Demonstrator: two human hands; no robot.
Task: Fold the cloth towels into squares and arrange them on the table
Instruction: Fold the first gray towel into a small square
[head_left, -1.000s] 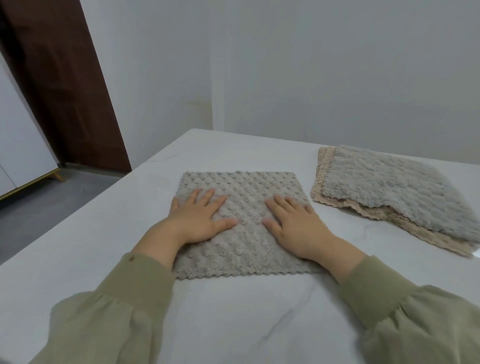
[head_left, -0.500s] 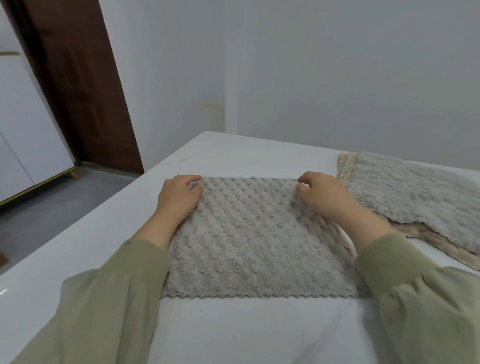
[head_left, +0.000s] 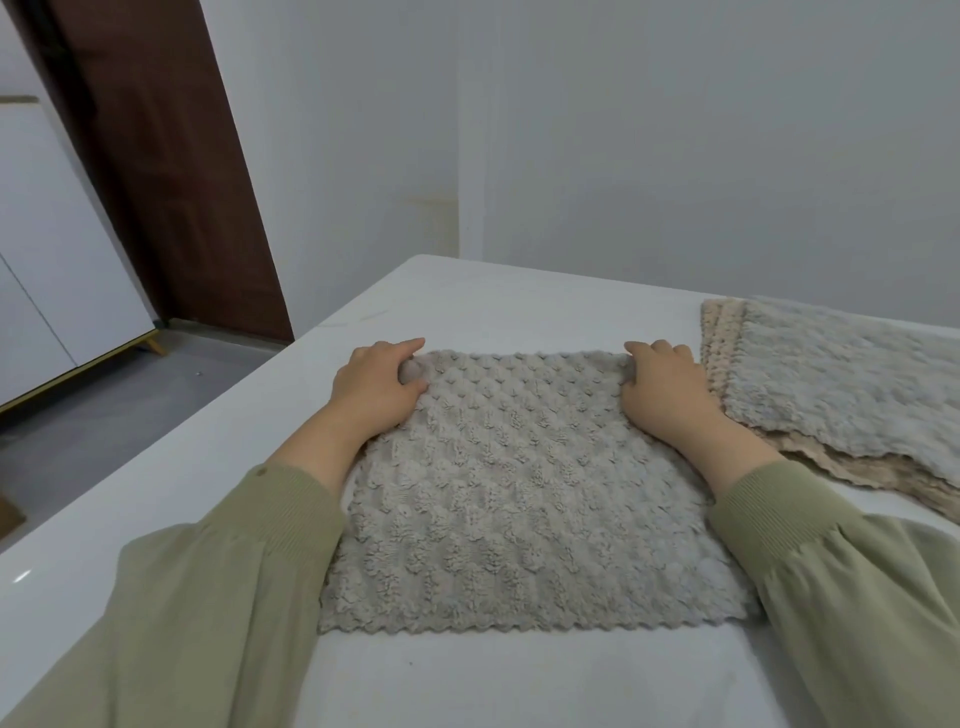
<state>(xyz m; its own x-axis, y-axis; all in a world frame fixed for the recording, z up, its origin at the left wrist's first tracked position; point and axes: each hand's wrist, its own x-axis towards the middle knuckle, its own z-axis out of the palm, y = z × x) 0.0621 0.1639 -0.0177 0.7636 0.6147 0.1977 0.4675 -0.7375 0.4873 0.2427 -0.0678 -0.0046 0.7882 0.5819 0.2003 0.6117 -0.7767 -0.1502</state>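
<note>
While the grey towel (head_left: 524, 499) lies flat mid-frame on the white surface (head_left: 156, 467), the left hand (head_left: 376, 387) and right hand (head_left: 662, 392) pinch its far corners, beside stacked towels (head_left: 841, 384) at right.

Wall ahead: a plain pale grey wall (head_left: 675, 130) stands behind the far edge of my worktop (head_left: 493, 296).
Corner: a vertical edge (head_left: 460, 182) ahead of me, where a second pale wall section (head_left: 337, 156) runs off to my left; a faint yellowish mark sits beside it.
Door: a dark brown wooden panel (head_left: 156, 156) on my left, reaching down to the floor.
Floor: grey (head_left: 130, 405), smooth and matte.
Cabinet: white fronts (head_left: 52, 249) at far left, a golden strip along the base, one slanted wooden leg (head_left: 156, 345).
Worktop: white, glossy, faintly veined, with a small bright glint (head_left: 21, 576) near its left edge.
Frame edge: something brown (head_left: 8, 512) low on my left, perhaps a box; too cut off to tell.
Light: soft and even, with faint shadows.
</note>
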